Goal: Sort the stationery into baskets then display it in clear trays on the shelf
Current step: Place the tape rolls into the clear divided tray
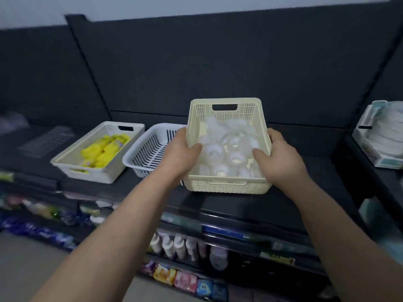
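Observation:
A cream perforated basket (226, 186) full of several translucent white plastic pieces (231, 147) is over the dark shelf (239, 205) at centre. My left hand (183, 151) grips its left rim, thumb inside. My right hand (281, 158) grips its right rim, thumb inside. To the left a white slotted basket (148, 155) stands with nothing visible in it. Further left a white basket (87, 168) holds yellow items (106, 151).
A box of white round items (379, 136) stands on the right-hand shelf. A dark flat tray-like piece (43, 140) lies at far left. Lower shelves hold bottles (178, 247) and coloured packets (185, 280). A dark back panel rises behind the baskets.

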Tool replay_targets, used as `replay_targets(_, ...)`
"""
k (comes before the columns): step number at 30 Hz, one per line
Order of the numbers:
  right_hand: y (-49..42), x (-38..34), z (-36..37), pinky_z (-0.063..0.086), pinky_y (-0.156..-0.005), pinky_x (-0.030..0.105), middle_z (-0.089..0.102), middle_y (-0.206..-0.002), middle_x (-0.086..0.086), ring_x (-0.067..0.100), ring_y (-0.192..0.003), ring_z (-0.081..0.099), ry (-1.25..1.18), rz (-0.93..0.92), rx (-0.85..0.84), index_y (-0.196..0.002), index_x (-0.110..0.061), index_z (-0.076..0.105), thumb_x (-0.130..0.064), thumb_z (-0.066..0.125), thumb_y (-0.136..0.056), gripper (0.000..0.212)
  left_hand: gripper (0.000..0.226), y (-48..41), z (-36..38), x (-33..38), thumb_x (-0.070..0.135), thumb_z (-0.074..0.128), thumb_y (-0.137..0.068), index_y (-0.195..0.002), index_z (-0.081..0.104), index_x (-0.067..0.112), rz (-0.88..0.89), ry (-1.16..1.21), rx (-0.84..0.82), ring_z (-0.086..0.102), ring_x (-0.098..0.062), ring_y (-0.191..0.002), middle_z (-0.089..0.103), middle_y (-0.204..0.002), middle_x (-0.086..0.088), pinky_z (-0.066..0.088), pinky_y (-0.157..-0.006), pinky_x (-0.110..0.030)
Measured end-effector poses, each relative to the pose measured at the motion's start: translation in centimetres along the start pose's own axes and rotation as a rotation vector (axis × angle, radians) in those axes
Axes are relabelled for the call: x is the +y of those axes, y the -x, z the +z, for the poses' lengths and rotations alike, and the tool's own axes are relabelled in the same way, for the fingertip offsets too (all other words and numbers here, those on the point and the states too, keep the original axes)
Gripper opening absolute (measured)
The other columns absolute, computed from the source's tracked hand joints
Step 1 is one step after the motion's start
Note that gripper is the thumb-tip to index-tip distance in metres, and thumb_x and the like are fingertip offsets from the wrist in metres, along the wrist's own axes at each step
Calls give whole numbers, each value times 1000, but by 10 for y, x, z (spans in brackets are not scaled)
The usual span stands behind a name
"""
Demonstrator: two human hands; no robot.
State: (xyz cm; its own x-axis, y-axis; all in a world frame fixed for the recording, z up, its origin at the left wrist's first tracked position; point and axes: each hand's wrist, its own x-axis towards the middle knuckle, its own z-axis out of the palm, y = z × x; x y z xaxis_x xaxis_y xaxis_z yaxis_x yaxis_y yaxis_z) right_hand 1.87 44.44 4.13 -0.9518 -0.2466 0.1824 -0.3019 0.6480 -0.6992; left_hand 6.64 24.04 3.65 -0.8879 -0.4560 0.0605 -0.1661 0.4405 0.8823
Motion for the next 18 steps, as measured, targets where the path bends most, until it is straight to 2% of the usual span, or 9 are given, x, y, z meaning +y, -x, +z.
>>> replay_targets(5, 15, -77, 74, 47, -70, 33, 61, -104, 0, 24, -86, 58, -33, -119, -159, -141, -31, 31, -31, 50, -92, 52, 40, 35, -100, -51, 21, 56, -87, -126, 48, 26, -88, -32, 221, 64, -26, -96, 65, -108, -3, 54, -86, -47)
replay_targets(8, 30, -136, 129, 46, -76, 34, 62, -113, 4, 30, -96, 59, -29, -200, -229, -137, -29, 36, -31, 51, -91, 48, 42, 65, -172, -86, 24, 55, -89, -130, 45, 26, -181, -61, 335, 63, -26, -97, 62, -109, 0, 53, -87, -46)
replay_targets(12, 63, -215, 206, 47, -78, 36, 62, -117, 6, 32, -99, 59, -33, -298, -343, -136, -29, 35, -32, 52, -91, 48, 41, 108, -267, -134, 23, 55, -88, -128, 46, 26, -260, -83, 471, 61, -25, -100, 61, -110, 0, 51, -90, -46)
replay_targets(15, 90, -272, 263, 42, -76, 33, 62, -120, 6, 31, -106, 57, -74, -342, -417, -136, -25, 37, -31, 53, -90, 49, 41, 137, -335, -166, 23, 56, -88, -128, 47, 27, -312, -93, 550, 61, -24, -99, 63, -110, 1, 51, -90, -45)
replay_targets(18, 119, -333, 318, 44, -80, 35, 61, -120, 5, 30, -106, 57, -102, -406, -490, -135, -22, 38, -30, 54, -91, 47, 40, 163, -404, -200, 22, 54, -89, -128, 47, 27, -374, -110, 627, 61, -25, -100, 62, -111, 1, 51, -90, -45)
